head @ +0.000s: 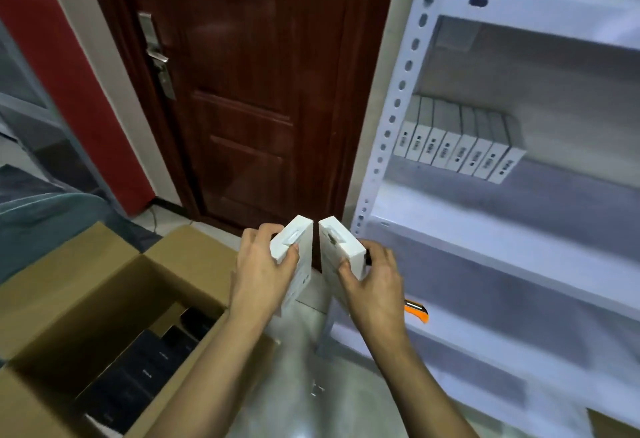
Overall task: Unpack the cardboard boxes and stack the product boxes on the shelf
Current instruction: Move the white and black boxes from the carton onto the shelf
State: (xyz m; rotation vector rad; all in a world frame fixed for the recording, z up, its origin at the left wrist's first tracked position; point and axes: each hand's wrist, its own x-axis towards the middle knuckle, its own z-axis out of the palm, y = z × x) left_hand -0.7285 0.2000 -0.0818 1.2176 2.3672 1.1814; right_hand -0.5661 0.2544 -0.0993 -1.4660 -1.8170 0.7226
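My left hand (263,271) grips a white product box (294,243) by its edges. My right hand (374,281) grips a second white product box (341,247) beside it, a narrow gap between the two. Both boxes are held in the air above the floor, between the open cardboard box (104,299) at the lower left and the white metal shelf (485,216) on the right. Dark product boxes (145,368) lie packed inside the cardboard box. A row of several white product boxes (457,150) stands on a middle shelf level.
A dark wooden door (249,91) with a metal handle stands straight ahead. An orange utility knife (417,311) lies on a lower shelf board beside my right hand. A red wall panel is at the left. The shelf's perforated upright (391,119) rises just right of the door.
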